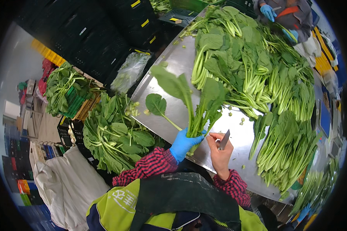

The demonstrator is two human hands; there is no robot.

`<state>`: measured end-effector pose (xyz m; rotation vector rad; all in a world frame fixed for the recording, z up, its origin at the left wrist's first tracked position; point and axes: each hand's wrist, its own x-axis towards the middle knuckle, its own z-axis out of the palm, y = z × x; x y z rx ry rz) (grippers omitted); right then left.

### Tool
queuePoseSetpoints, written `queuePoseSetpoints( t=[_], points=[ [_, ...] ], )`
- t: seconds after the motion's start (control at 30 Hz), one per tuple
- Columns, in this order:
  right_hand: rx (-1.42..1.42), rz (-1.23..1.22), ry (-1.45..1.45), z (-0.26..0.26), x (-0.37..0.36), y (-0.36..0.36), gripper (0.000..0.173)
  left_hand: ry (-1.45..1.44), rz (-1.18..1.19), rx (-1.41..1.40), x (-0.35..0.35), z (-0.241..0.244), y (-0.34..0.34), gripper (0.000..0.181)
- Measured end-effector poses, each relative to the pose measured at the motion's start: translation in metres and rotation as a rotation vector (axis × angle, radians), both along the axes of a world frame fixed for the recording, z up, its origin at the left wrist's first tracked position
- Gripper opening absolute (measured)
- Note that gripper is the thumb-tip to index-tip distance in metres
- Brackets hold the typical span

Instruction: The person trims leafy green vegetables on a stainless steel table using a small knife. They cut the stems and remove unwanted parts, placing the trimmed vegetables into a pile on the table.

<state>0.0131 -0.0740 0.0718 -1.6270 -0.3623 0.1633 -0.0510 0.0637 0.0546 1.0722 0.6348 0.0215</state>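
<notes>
In a blue glove, my left hand [185,145] grips the stems of a leafy green plant [201,114] over the near edge of the metal table [173,108]. Its leaves fan out away from me, and one round leaf on a thin stalk leans to the left. My bare right hand [221,153] is closed around a small knife [224,139], its blade pointing up and away from me. The knife is just right of the plant's stem end, apart from it. My fingers hide most of the knife's handle.
Piled leafy greens [251,66] cover the table's far and right parts. Cut stem pieces [132,109] lie at its left edge. Untrimmed greens [112,130] fill a crate at my left. Dark stacked crates [84,31] stand behind. Across the table, a person's gloved hand [268,13] holds a blade.
</notes>
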Motion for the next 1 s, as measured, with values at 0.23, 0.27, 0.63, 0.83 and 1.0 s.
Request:
queuePoseSetpoints(
  t=[0.23,0.27,0.63,0.83,1.0],
  points=[
    [-0.016,-0.027,0.128,0.012,0.009,-0.005,0.016,-0.062,-0.052,0.092,0.005,-0.005,-0.022,0.040],
    [-0.010,-0.051,0.116,0.012,0.009,-0.004,0.017,-0.072,-0.067,0.111,0.006,-0.006,-0.024,0.041],
    [-0.379,-0.291,-0.423,-0.021,0.059,-0.020,0.012,0.151,-0.386,0.070,-0.009,0.014,-0.032,0.031],
    [-0.371,-0.144,-0.063,0.016,0.089,-0.046,0.055,0.137,-0.148,-0.105,-0.010,-0.002,-0.026,0.029],
    [-0.495,0.195,-0.057,-0.016,0.013,-0.055,0.098,0.090,-0.118,-0.331,0.023,-0.013,-0.033,0.035]
  ],
)
